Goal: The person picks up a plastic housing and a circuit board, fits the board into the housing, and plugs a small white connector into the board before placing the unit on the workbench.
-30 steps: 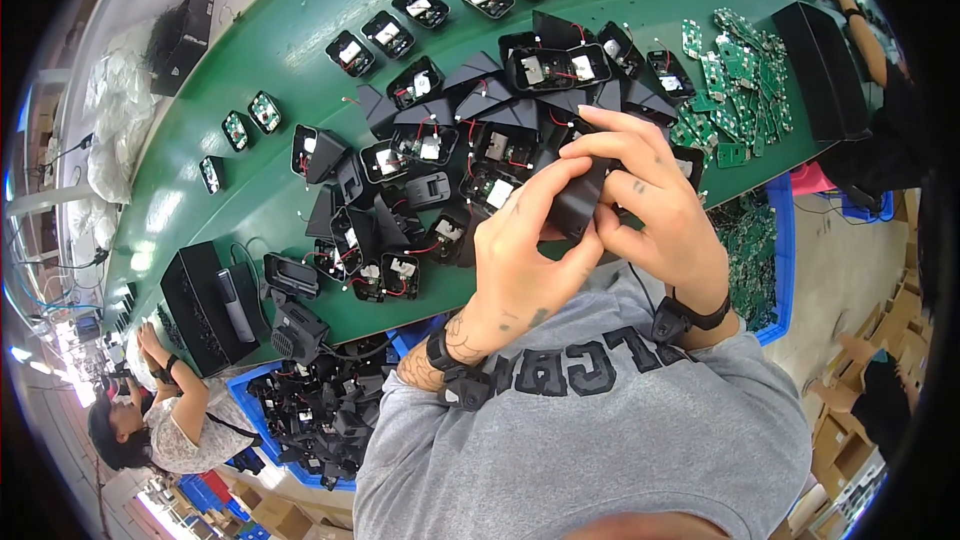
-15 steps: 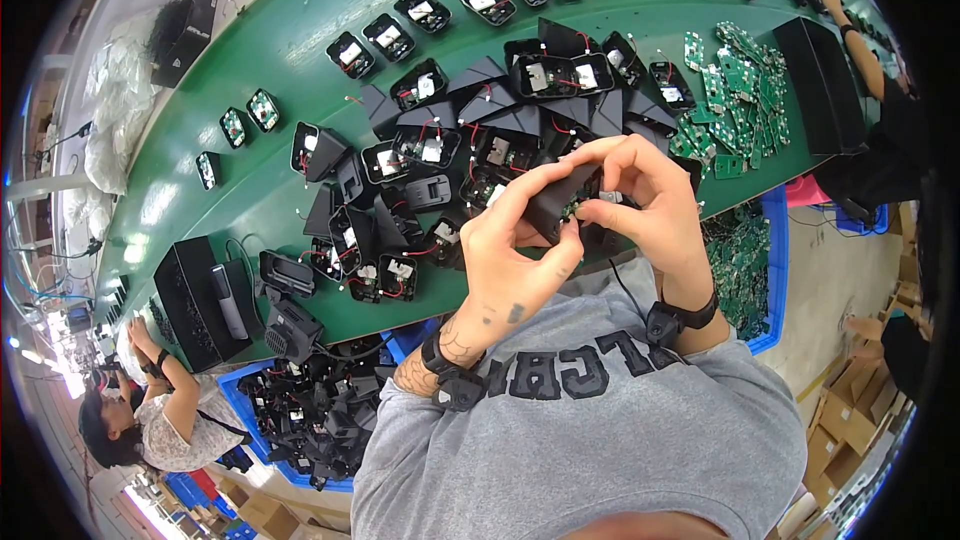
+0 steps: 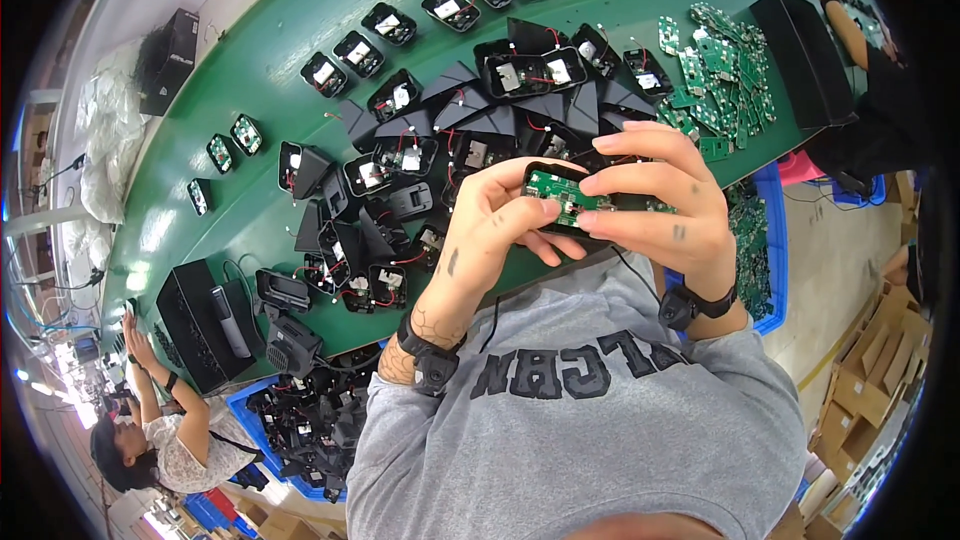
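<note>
A small black plastic housing with a green circuit board (image 3: pixel 556 188) in its open side is held between my hands above the near edge of the bench. My left hand (image 3: pixel 490 225) is closed around the housing's left end, its thumb pressing on the board's lower left part. From the right, my right hand (image 3: pixel 670 200) grips the housing, with fingertips on the board and its edge. The right thumb cannot be made out clearly. Just beyond my hands lies a pile of open black housings (image 3: pixel 480 152) with red wires and white-labelled parts inside.
Loose green circuit boards (image 3: pixel 725 80) are heaped at the right, beside a black box (image 3: pixel 805 55). Spaced-out housings (image 3: pixel 390 24) line the far side of the green bench (image 3: pixel 270 90). Blue bins (image 3: pixel 775 270) stand below. Co-workers sit at left (image 3: pixel 165 430) and right (image 3: pixel 885 90).
The housing has turned so its circuit board faces up into view. My right hand has shifted from pinching at its edge to spreading fingers over the board's right side.
</note>
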